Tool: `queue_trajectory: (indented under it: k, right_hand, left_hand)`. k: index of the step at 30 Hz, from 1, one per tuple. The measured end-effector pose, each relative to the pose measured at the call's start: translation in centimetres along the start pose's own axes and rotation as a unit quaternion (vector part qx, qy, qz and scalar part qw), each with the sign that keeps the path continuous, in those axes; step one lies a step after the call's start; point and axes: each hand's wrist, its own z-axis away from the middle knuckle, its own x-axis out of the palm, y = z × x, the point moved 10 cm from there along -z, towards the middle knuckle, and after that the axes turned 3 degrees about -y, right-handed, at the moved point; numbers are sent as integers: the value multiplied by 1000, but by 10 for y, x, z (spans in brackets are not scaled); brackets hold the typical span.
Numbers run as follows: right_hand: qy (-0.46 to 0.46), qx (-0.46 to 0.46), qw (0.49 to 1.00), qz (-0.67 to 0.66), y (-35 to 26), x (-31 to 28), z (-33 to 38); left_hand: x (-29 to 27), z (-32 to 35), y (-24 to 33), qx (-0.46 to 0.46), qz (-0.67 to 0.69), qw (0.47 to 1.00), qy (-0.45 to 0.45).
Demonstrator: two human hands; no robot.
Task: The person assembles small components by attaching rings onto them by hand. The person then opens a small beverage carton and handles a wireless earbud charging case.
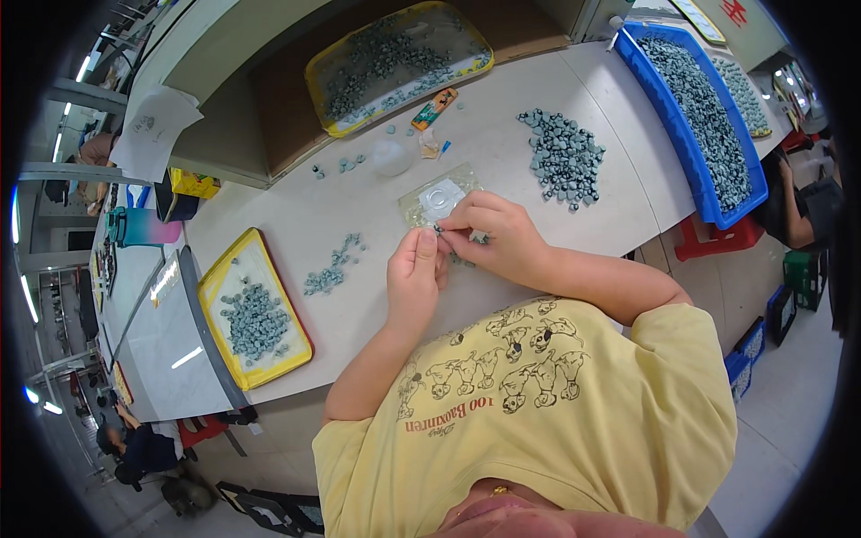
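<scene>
My left hand (416, 269) and my right hand (502, 235) meet near the table's front edge. Pinched between their fingertips is a small dark teal piece (438, 229); its exact kind is too small to make out. Just beyond the fingers lies a clear plastic bag (413, 208) with a round, clear ring-shaped thing (440, 198) on it. A few more teal pieces show beside and under my right hand, partly hidden by it. To the left of my left hand a loose scatter of small teal pieces (330, 269) lies on the table.
A larger pile of teal pieces (565, 157) spreads to the right, before a full blue bin (756, 190). Yellow-rimmed trays with similar pieces stand at the left (303, 351) and back (316, 88). A crumpled white wad (390, 158) and an orange-green packet (434, 108) lie mid-table.
</scene>
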Motion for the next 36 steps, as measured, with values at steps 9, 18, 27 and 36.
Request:
queue_trajectory:
  k: [9,18,27,36]
  right_hand:
    - [-37,-14,999,10,-1,-2,-1]
    - [-38,-26,999,7,-3,-1,-4]
    - [-105,13,994,38,7,-4,-4]
    - [-118,48,936,328,59,-74,-38]
  left_hand:
    - [7,3,3,-6,4,1000,-12]
    - [5,0,6,19,-23,999,-25]
    - [6,-1,-14,-79,-4,997,0]
    - [15,5,-20,-121,-11,992,-23]
